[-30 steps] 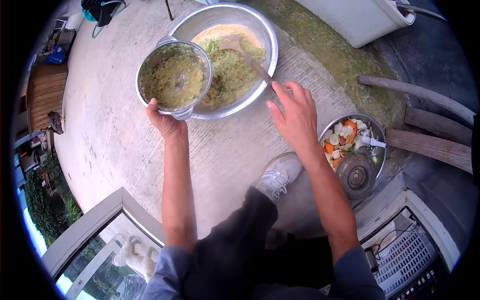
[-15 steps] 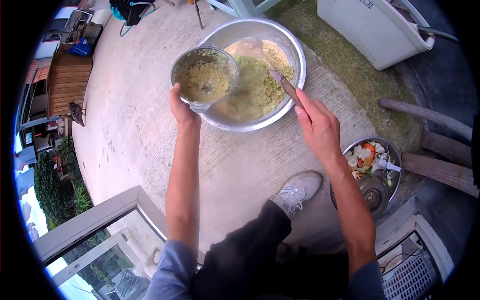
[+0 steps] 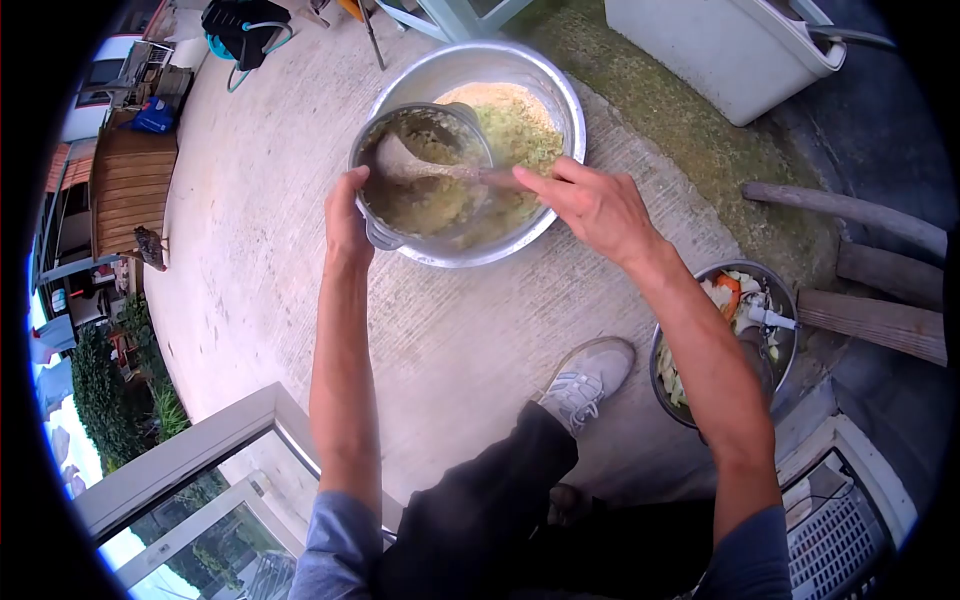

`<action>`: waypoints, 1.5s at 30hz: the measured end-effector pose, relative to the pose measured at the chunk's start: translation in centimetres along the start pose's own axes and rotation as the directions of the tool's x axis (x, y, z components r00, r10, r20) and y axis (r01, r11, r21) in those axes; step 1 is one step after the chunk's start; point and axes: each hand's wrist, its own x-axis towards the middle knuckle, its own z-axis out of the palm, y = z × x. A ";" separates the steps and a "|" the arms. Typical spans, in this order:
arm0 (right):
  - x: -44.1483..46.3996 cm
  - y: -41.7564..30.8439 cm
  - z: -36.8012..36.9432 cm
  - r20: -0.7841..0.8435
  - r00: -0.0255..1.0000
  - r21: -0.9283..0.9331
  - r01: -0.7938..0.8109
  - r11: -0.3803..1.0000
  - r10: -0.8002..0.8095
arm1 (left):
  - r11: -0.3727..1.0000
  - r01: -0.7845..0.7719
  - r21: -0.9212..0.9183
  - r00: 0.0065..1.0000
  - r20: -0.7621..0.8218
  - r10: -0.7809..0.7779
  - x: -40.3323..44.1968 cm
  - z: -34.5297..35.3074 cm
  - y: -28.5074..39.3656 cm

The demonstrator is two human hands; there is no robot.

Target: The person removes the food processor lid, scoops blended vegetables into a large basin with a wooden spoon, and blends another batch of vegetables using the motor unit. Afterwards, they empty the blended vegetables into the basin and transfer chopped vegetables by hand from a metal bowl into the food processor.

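My left hand (image 3: 348,215) grips the rim of a metal pot (image 3: 383,238), which is tilted over a wide metal basin (image 3: 575,105). Some mushy yellow-green food clings inside the pot. My right hand (image 3: 600,210) is closed round the handle of a wooden spoon (image 3: 405,163); the spoon's broad head is inside the pot, and its handle is slightly blurred. In the basin lies a crumbly mix (image 3: 525,125), pale tan at the far side and greenish nearer the pot.
A metal bowl of chopped vegetable scraps (image 3: 728,290) stands at my right, beside wooden legs (image 3: 870,325). A white bin (image 3: 720,55) is at the upper right. A glass-paned door (image 3: 215,490) is at lower left; a chicken (image 3: 150,247) stands far left.
The wooden spoon has gone from over the basin into the pot, my right hand moving left with it. The pot is tipped more toward the basin, and less food shows inside it.
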 end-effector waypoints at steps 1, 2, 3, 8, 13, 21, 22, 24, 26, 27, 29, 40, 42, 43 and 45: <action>-1.0 -0.5 0.8 -0.006 0.997 0.058 -0.081 0.995 0.081 | 0.999 -0.050 0.002 0.999 -0.023 0.050 0.3 -0.1 -0.3; -1.9 -0.9 1.5 -0.065 0.989 0.182 -0.117 0.976 0.131 | 0.993 -0.111 0.044 0.993 -0.044 0.113 0.8 -0.1 -0.7; -2.7 -1.6 1.4 -0.070 0.984 0.198 -0.150 0.969 0.167 | 0.982 -0.169 0.089 0.982 -0.065 0.175 0.9 0.0 -1.0; -5.0 -2.6 0.1 -0.036 0.989 0.139 -0.135 0.981 0.141 | 0.992 -0.064 0.105 0.991 -0.113 0.076 1.9 -0.7 -1.4; -2.4 -0.7 -1.2 -0.114 0.982 -0.108 0.139 0.984 -0.151 | 0.972 0.059 0.227 0.997 -0.058 -0.047 1.0 -0.8 -0.7; -6.1 -0.4 1.3 -0.100 0.980 0.157 -0.157 0.975 0.174 | 0.902 -0.070 0.426 0.986 -0.109 0.128 -2.2 2.6 1.2; -6.3 -1.0 1.4 -0.111 0.976 0.189 -0.166 0.968 0.189 | 0.883 -0.121 0.454 0.983 -0.070 0.171 -2.5 3.1 1.3; -5.4 -1.8 1.4 -0.145 0.975 0.186 -0.142 0.972 0.170 | 0.873 -0.208 0.441 0.968 -0.033 0.247 -2.5 3.4 0.8; -4.7 -1.5 1.8 -0.149 0.975 0.132 -0.148 0.980 0.168 | 0.867 -0.252 0.431 0.953 -0.043 0.298 -2.4 3.3 0.6; -4.9 -1.6 2.5 -0.130 0.970 0.188 -0.179 0.966 0.205 | 0.842 -0.300 0.449 0.939 -0.016 0.343 -2.9 3.6 0.8; -5.6 -2.3 4.1 -0.087 0.954 0.293 -0.250 0.923 0.286 | 0.785 -0.392 0.480 0.905 0.048 0.423 -3.9 4.8 1.3; -6.5 -7.9 6.5 0.135 0.887 0.676 -0.408 0.613 0.441 | 0.074 -0.604 0.793 0.552 0.350 0.756 -3.3 7.1 1.7; -6.9 -7.9 5.7 0.112 0.897 0.663 -0.388 0.640 0.427 | 0.011 -0.587 0.810 0.522 0.368 0.770 -3.3 7.3 1.7; -7.2 -7.6 5.5 0.058 0.910 0.604 -0.358 0.712 0.410 | -0.005 -0.558 0.830 0.523 0.357 0.774 -3.1 7.0 1.6; -7.7 -7.0 4.7 -0.049 0.929 0.463 -0.303 0.833 0.366 | -0.036 -0.506 0.862 0.525 0.340 0.781 -2.4 6.1 1.3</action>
